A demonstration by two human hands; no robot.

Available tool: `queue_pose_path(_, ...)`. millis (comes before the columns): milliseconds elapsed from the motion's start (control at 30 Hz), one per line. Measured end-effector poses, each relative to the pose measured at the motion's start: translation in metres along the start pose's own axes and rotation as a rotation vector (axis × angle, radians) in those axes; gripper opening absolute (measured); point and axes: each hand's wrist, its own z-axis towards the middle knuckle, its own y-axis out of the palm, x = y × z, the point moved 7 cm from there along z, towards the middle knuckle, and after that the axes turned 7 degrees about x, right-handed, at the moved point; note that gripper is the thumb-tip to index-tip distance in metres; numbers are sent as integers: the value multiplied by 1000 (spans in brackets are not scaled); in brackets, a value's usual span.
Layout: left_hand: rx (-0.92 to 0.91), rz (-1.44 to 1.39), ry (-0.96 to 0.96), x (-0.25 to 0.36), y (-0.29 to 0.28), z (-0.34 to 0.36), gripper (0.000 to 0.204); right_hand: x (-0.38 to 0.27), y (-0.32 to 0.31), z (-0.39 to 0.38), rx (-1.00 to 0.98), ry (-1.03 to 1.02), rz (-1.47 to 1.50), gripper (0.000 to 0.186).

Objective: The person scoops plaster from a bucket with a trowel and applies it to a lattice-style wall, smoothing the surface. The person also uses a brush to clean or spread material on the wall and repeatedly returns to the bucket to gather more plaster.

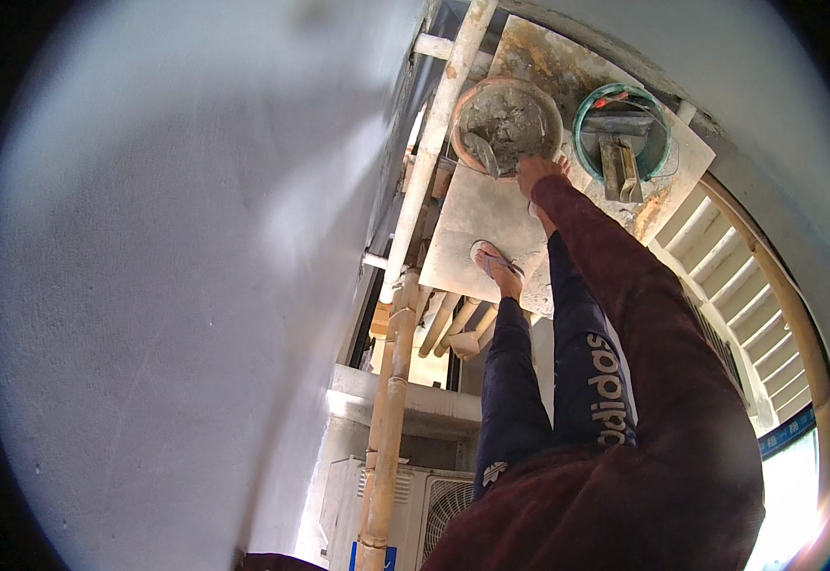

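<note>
- Head view: you stand on a board platform (477, 219) laid across bamboo scaffolding (391, 400), close beside a plastered grey wall (177, 285) on your left.
- Your right hand (537, 171) reaches down at the near rim of the orange mortar pan (508, 122). Its grip looks closed around the handle of a trowel (483, 152), whose blade lies in the wet grey mortar (515, 119). The fingers are small in the picture, so the exact hold is hard to read.
- Your left hand is not in sight, so its grip cannot be told.
- Just to the right of the pan stands a green bucket (622, 128) holding a plastering float (615, 162) and other tools.
- Your sandalled foot (496, 266) rests on the board, near its front edge, with open air below it.
- An air-conditioner unit (415, 504) sits far beneath the platform.
- Judged from this, the step in hand is loading the trowel with mortar.
- The next move would call for a scoop that lifts cleanly over the pan's rim, kept level so nothing spills off the board.
- Mind your balance: the bend is deep and the platform is narrow.
</note>
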Motion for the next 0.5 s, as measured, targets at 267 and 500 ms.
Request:
queue_pose_path(267,2,5,19,-2,-7,0,75,19,18,-10,63,-287,150,31)
queue_pose_path(500,41,-26,17,4,-6,5,75,80,92,-13,-188,-80,833,54)
